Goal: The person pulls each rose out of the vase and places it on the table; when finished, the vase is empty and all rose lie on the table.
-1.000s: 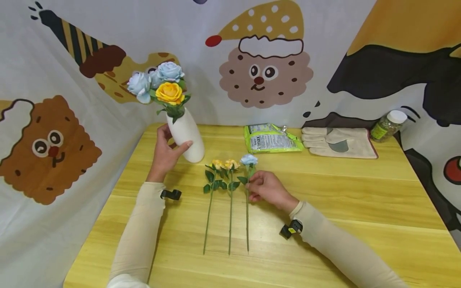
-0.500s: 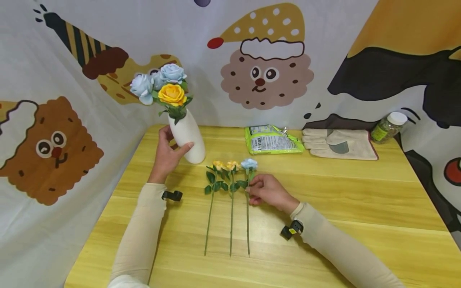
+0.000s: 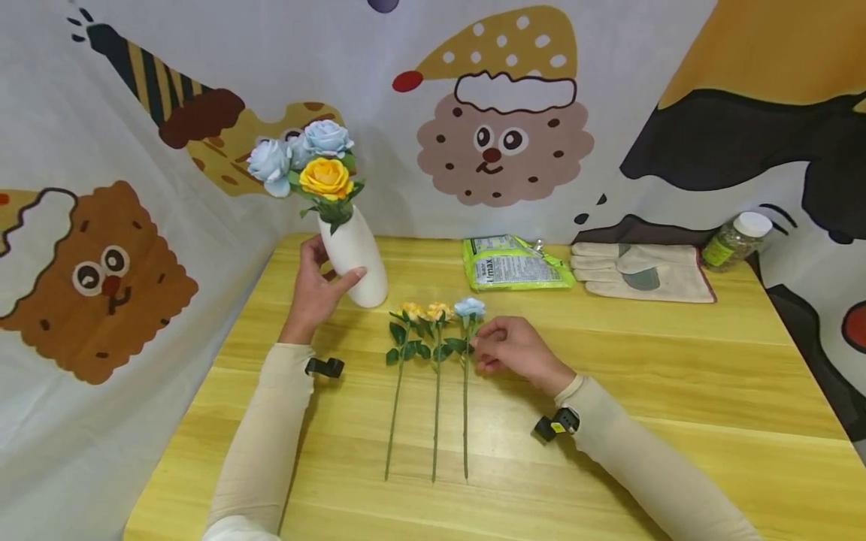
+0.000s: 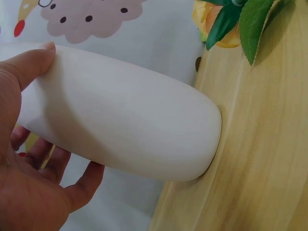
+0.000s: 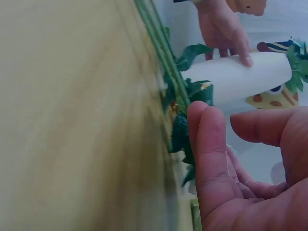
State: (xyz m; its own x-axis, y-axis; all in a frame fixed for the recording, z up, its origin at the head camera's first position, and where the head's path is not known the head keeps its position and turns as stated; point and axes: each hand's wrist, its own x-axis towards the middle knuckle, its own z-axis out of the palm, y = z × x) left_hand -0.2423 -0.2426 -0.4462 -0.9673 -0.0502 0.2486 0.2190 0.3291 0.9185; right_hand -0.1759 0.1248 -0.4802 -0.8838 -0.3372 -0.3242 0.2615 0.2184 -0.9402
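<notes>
My left hand (image 3: 316, 291) holds a white vase (image 3: 365, 259) at the back left, thumb on the near side and fingers round the other. Several pale blue roses and a yellow rose (image 3: 326, 179) stand in the vase. In the left wrist view the vase (image 4: 130, 115) leans, its base on the table. Two yellow-orange roses (image 3: 437, 312) and a light blue rose (image 3: 470, 307) lie side by side, stems toward me. Just right of the blue rose's stem is my right hand (image 3: 517, 349). The right wrist view shows a gap between thumb and fingers (image 5: 211, 144), nothing held.
Along the table's back edge lie a green packet (image 3: 517, 264) and a pair of work gloves (image 3: 643, 272). A white-capped jar (image 3: 734, 242) stands at the back right corner. A printed cloth (image 3: 379, 98) hangs behind the wooden table (image 3: 609, 361).
The blue rose has come down slightly, level with the other two. My right hand has let go of its stem and shifted a little right. My left hand stays on the vase.
</notes>
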